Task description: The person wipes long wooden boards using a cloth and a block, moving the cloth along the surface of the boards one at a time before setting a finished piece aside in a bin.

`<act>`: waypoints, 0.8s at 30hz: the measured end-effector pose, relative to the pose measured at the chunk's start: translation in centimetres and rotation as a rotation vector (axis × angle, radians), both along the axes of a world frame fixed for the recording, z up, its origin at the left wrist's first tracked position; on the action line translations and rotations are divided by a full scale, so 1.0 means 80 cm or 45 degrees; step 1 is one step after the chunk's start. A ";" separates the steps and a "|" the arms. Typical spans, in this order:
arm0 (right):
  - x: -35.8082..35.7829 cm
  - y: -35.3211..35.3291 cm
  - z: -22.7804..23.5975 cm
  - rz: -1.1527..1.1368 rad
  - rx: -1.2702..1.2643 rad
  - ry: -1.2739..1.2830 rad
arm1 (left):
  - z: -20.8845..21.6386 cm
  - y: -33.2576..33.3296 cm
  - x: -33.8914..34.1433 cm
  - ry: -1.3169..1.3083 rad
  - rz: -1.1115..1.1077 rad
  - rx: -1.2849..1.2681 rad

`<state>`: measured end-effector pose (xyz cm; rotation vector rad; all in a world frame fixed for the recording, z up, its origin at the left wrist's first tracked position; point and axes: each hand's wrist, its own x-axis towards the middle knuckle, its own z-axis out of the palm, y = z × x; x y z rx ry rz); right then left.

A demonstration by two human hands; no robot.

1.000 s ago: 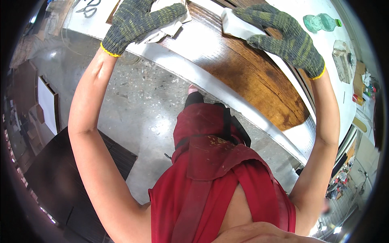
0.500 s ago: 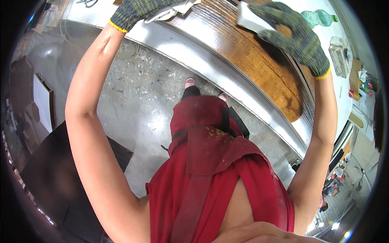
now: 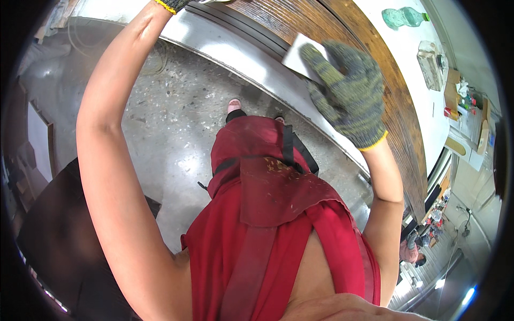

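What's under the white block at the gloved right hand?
Brown wooden board shows beside the white block; whatever lies directly beneath the block is covered.

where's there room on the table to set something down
The white table shows bare patches between the wood, bottle and pale box, plus a narrow near-edge strip. It's crowded around the right hand and white block.

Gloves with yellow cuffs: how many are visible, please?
2. One glove is on the right hand, holding a white block; the other is on the left hand, mostly cut off by the top edge. Any on the distant person are too small to tell.
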<state>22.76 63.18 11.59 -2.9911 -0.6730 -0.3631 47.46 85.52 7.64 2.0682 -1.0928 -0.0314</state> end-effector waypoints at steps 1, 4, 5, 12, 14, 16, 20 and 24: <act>0.004 0.004 -0.008 -0.048 -0.025 -0.017 | -0.008 -0.022 0.008 0.020 -0.068 -0.008; 0.028 0.025 -0.011 0.110 0.013 -0.088 | 0.015 0.017 -0.013 -0.029 0.078 0.050; 0.022 0.024 -0.010 0.090 0.016 -0.080 | 0.014 0.020 -0.014 -0.065 0.103 0.056; -0.049 -0.013 -0.004 -0.129 -0.128 -0.027 | 0.004 0.007 -0.009 -0.026 0.089 0.049; -0.031 0.004 -0.003 -0.069 -0.100 -0.083 | 0.009 0.015 -0.014 -0.045 0.124 0.051; -0.008 0.020 -0.011 0.001 -0.052 -0.143 | 0.015 0.014 -0.020 0.095 0.115 0.023; -0.020 0.010 -0.011 -0.024 -0.073 -0.136 | 0.027 0.007 -0.031 0.366 0.123 0.021; -0.087 -0.029 0.001 -0.226 -0.113 -0.020 | 0.025 0.004 -0.028 0.463 0.044 -0.061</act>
